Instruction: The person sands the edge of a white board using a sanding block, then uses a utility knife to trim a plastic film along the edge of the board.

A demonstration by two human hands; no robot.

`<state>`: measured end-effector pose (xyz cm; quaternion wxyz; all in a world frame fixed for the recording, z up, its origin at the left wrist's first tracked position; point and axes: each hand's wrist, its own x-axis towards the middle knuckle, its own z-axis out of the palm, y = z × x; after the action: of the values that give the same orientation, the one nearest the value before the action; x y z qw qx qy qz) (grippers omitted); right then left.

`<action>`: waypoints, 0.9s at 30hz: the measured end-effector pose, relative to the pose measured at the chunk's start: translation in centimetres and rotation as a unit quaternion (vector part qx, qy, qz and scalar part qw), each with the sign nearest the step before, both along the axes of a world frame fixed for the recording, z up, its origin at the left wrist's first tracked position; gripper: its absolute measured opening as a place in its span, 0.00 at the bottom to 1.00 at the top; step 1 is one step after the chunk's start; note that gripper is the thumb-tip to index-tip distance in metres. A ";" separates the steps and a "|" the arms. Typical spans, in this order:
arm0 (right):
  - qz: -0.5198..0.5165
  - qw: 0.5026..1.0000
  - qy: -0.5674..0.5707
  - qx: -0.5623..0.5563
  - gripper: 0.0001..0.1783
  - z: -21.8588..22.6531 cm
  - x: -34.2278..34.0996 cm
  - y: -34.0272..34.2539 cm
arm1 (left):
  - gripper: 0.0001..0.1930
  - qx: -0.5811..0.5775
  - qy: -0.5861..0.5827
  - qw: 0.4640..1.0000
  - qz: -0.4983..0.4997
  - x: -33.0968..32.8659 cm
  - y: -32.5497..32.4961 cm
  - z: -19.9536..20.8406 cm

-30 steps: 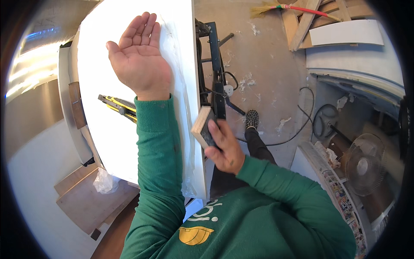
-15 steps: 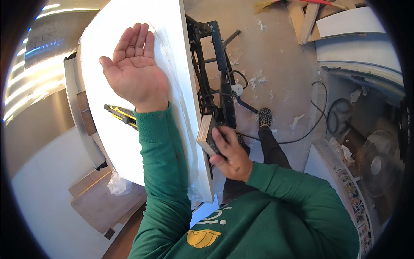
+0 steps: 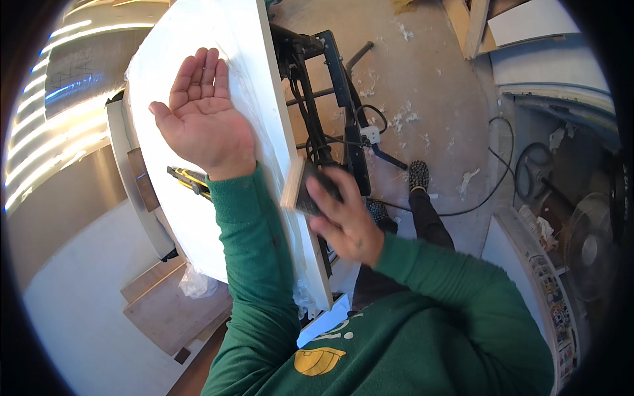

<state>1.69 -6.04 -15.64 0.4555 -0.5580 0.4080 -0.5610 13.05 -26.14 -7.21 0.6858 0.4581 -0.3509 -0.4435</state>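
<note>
While the left hand [image 3: 201, 115] lies flat and open, palm up, on the face of the white panel [image 3: 247, 72], the right hand [image 3: 343, 214] clasps a sanding block [image 3: 295, 186] against the panel's long right edge. The block is the nearer hand's charge, a pale wood slab with a dark underside, and it sits across an edge that runs away from the person.

A workshop or renovation site is shown. A large white panel [image 3: 198, 79] is laid across a black metal stand [image 3: 330, 86], and a bare concrete floor [image 3: 429, 72] is littered with white shavings and scraps. A black power cable [image 3: 489, 191] is trailed over the floor to a white plug block [image 3: 370, 134]. Timber offcuts [image 3: 472, 23] are stacked at the top, a yellow utility knife [image 3: 188, 179] is seen beside the panel, and a fan [image 3: 588, 247] is stood at the right.
</note>
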 end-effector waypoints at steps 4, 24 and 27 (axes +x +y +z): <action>-0.050 0.996 -0.072 -0.020 0.33 0.1 -0.2 -11.5 | 0.39 0.003 -0.028 1.000 -0.006 -0.7 0.0 0.1; -0.002 0.983 -0.170 0.064 0.33 -0.2 0.7 -5.7 | 0.39 0.005 -0.023 1.000 0.010 -0.7 0.2 0.1; 0.029 0.998 -0.039 0.035 0.36 0.2 0.0 1.4 | 0.39 0.001 -0.022 1.000 0.008 -0.4 0.4 0.0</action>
<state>1.67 -4.60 -15.47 0.5063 -0.5312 0.3928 -0.5542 12.62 -25.77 -7.18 0.6811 0.4713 -0.3617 -0.4279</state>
